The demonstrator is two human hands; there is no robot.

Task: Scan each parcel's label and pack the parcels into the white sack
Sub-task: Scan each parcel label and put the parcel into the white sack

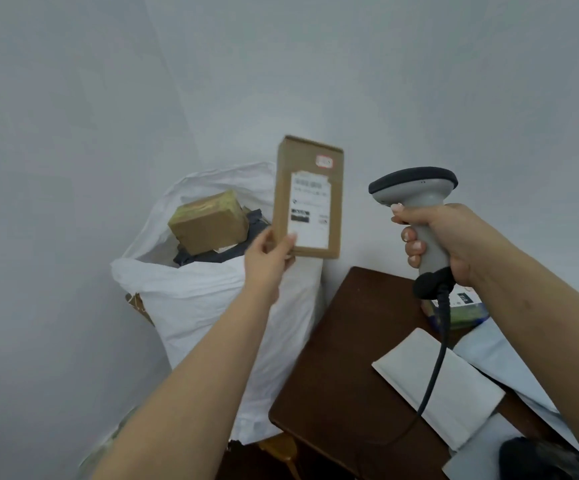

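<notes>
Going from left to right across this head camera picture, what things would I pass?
White sack → taped box lying in it → left hand → labelled cardboard parcel it holds up → grey scanner → right hand gripping its handle.

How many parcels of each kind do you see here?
Brown cardboard boxes: 2, one in the left hand, one in the white sack
White padded envelopes: 1
Green-taped parcels: 1
Dark bags in sack: 1
Total: 5
</notes>
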